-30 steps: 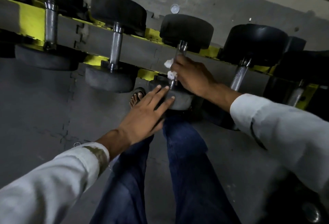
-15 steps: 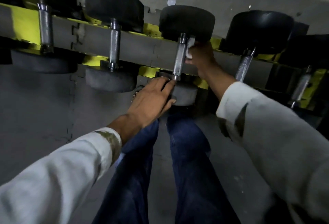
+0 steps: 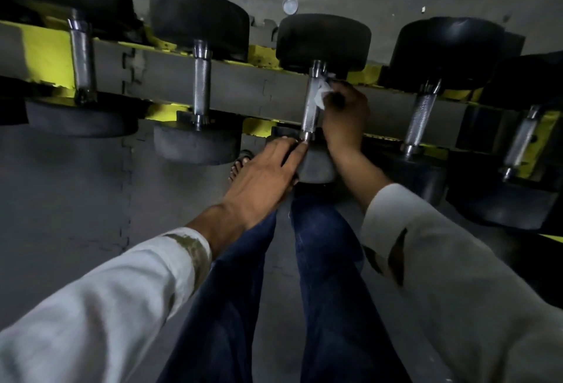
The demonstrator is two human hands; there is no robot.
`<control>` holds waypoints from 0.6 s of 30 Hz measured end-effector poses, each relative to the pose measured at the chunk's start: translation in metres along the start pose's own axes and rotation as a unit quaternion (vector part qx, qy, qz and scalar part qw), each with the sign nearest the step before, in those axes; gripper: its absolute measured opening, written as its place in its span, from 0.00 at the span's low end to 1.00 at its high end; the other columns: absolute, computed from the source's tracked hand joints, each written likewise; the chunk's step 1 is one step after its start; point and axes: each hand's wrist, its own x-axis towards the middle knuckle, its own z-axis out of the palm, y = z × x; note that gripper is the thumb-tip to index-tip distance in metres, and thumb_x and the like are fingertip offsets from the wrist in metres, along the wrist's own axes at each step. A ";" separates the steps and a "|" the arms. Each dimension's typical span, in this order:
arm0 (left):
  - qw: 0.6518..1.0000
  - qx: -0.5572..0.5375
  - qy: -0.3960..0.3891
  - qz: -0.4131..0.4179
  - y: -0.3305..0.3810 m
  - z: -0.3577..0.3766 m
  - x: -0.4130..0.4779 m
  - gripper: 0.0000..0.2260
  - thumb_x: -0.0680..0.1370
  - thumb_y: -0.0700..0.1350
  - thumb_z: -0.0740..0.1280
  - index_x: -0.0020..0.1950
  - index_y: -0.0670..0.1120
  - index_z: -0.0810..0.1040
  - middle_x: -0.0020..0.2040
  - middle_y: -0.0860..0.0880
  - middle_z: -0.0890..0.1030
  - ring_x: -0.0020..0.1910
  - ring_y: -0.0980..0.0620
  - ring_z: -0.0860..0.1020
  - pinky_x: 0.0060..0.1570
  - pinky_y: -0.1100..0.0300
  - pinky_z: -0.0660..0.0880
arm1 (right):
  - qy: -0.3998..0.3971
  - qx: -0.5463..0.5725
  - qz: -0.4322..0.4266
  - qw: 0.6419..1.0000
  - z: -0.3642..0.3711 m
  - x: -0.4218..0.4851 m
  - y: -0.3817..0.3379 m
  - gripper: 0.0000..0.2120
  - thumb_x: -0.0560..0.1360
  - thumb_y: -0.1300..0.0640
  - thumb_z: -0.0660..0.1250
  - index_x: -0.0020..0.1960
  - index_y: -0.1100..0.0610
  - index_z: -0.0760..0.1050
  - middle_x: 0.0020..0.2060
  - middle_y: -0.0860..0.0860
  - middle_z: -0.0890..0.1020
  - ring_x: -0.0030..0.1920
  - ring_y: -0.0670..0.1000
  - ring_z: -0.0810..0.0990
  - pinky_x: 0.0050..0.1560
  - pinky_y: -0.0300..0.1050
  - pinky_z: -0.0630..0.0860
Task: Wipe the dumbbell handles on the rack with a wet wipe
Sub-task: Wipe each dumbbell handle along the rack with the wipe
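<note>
Several black dumbbells with knurled steel handles lie across a yellow rack (image 3: 48, 53). My right hand (image 3: 345, 117) pinches a white wet wipe (image 3: 322, 95) against the right side of the middle dumbbell's handle (image 3: 311, 108), near its upper end. My left hand (image 3: 262, 175) rests with straight fingers on the near weight head (image 3: 316, 166) of that dumbbell, fingertips touching the handle's lower collar. Other handles stand to the left (image 3: 202, 84) (image 3: 81, 60) and to the right (image 3: 422, 114) (image 3: 519, 142).
My legs in blue jeans (image 3: 320, 261) stretch toward the rack, with a sandalled foot (image 3: 240, 163) below the second dumbbell. Grey interlocking floor mats (image 3: 76, 200) lie to the left. A small round cap (image 3: 290, 5) sits on the floor behind the rack.
My right hand slid the wipe up the middle handle, then partly back down. My left hand stayed on the near weight head.
</note>
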 end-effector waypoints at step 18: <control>0.999 -0.019 0.031 -0.002 0.004 0.003 -0.011 0.31 0.80 0.43 0.69 0.80 0.39 0.62 0.75 0.38 0.67 0.77 0.39 0.64 0.76 0.55 0.57 | -0.289 -0.676 -0.400 0.547 0.001 0.021 -0.063 0.13 0.78 0.57 0.60 0.56 0.55 0.81 0.53 0.54 0.83 0.52 0.57 0.83 0.43 0.47 0.73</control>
